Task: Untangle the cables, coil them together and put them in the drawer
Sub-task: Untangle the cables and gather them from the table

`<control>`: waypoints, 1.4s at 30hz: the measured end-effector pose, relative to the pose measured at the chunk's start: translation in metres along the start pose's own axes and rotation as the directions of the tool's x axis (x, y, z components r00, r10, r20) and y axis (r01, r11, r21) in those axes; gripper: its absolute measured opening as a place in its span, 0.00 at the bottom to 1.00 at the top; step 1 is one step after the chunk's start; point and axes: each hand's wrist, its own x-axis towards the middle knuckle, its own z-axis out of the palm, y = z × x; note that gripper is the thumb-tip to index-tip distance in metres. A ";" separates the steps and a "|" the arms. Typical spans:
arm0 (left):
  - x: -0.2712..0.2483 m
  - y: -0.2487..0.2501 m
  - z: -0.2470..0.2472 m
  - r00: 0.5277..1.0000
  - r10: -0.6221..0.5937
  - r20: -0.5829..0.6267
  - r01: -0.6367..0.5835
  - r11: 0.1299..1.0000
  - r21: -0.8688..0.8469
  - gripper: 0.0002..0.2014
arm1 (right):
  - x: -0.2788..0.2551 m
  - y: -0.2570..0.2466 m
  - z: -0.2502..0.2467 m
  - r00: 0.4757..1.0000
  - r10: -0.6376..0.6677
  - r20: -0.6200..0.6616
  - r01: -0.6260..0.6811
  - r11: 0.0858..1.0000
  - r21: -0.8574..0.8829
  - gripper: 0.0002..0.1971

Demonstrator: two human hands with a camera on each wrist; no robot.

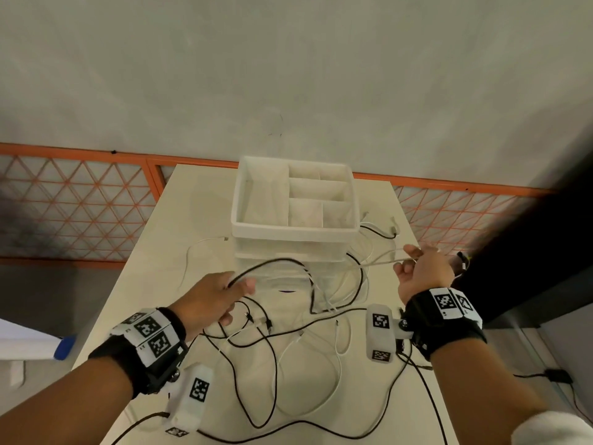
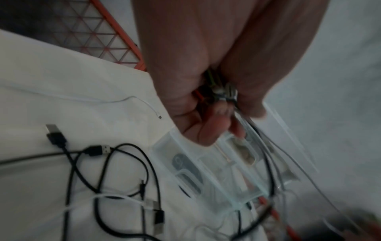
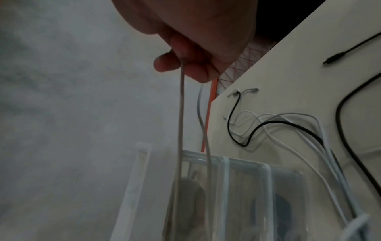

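Observation:
A tangle of black cables (image 1: 266, 345) and white cables (image 1: 333, 358) spreads over the white table (image 1: 141, 284). My left hand (image 1: 218, 297) is raised at the left and grips a black cable (image 1: 272, 262) that arcs toward the drawer unit; in the left wrist view its fingers (image 2: 208, 128) curl round cable ends. At the right, my right hand (image 1: 420, 271) pinches a white cable (image 1: 382, 260), lifted off the table; the right wrist view shows that cable (image 3: 181, 114) hanging from the fingers. A translucent white drawer unit (image 1: 295, 226) stands at the far middle, with a divided open tray on top.
Loose USB plugs (image 2: 97, 150) lie on the table beside the unit. An orange lattice fence (image 1: 80, 203) runs behind the table against a pale wall. A black adapter (image 1: 558, 375) lies on the floor to the right. A blue object (image 1: 65, 346) sits off the table's left edge.

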 end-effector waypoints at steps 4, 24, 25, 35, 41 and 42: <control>0.012 -0.023 -0.003 0.993 -0.082 -0.090 0.104 0.954 0.280 0.22 | -0.010 0.005 0.003 0.970 -0.198 0.139 0.204 0.979 -0.027 0.14; 0.029 -0.032 -0.001 0.878 -0.337 -0.339 0.339 0.939 -0.055 0.20 | -0.014 0.002 0.013 0.967 0.197 0.161 -0.113 0.900 -0.422 0.18; 0.027 -0.036 -0.003 0.875 -0.344 -0.341 0.348 0.936 -0.052 0.21 | -0.008 -0.004 0.010 0.983 0.160 0.087 -0.118 0.923 -0.366 0.16; 0.011 -0.025 -0.001 0.934 -0.347 -0.087 0.348 0.937 0.003 0.18 | 0.010 -0.018 0.019 0.986 -0.125 0.112 0.130 0.991 -0.038 0.13; 0.012 -0.026 -0.009 0.861 -0.419 -0.287 0.402 0.908 -0.118 0.19 | 0.017 -0.018 0.007 0.965 -0.208 0.162 0.224 0.971 -0.082 0.17; 0.012 -0.027 -0.009 0.855 -0.427 -0.294 0.410 0.904 -0.121 0.19 | 0.016 -0.014 0.006 0.949 -0.238 0.205 0.270 0.952 -0.145 0.17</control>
